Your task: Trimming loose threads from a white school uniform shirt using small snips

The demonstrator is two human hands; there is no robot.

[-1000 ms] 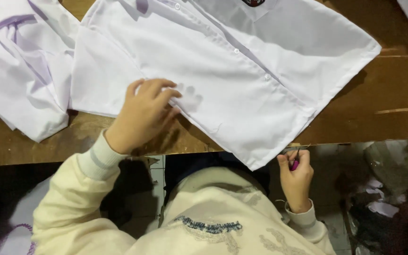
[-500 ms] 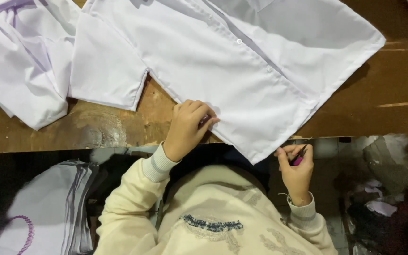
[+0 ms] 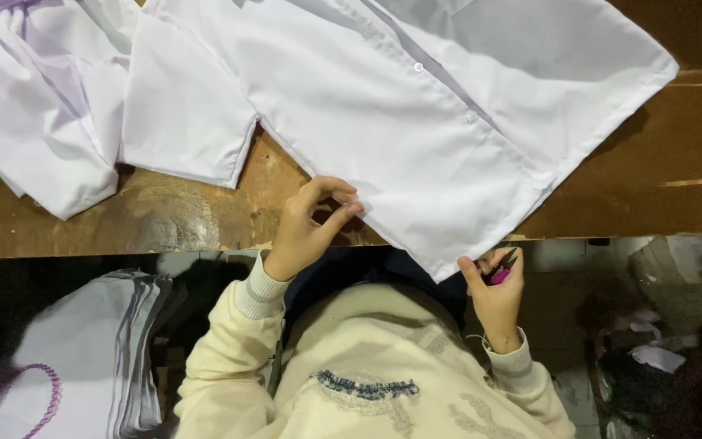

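**Both hands at the hem of a white shirt**

Down at the lower middle of the frame, the left hand (image 3: pixel 306 228) has its thumb and fingertips pinched on the lower edge of a white shirt (image 3: pixel 416 122), the rest of the fingers curled and the palm lifted off the wood. The right hand (image 3: pixel 493 289), lower right of centre, is closed around small pink-handled snips (image 3: pixel 501 272); its thumb lies against the shirt's bottom corner, which hangs just over the table's near edge. Whether the blades themselves touch the cloth cannot be told.

Between the two hands runs the shirt's hem, slanting down to that corner. The shirt lies spread flat, buttoned placket running diagonally toward the top of the frame, one short sleeve (image 3: pixel 184 122) lying out to the left of the hand. It rests on a worn brown wooden table (image 3: pixel 164 215) that fills the upper half.

At the upper left, just beside the sleeve, a pile of white and pale lilac garments (image 3: pixel 30 106) is heaped. Both arms wear cream knit sleeves (image 3: pixel 221 366). Below the table, in the lower left corner, a stack of folded white cloth (image 3: pixel 67 358) sits in shadow, and scraps of pale material (image 3: pixel 656 354) lie on the dark floor at the lower right.
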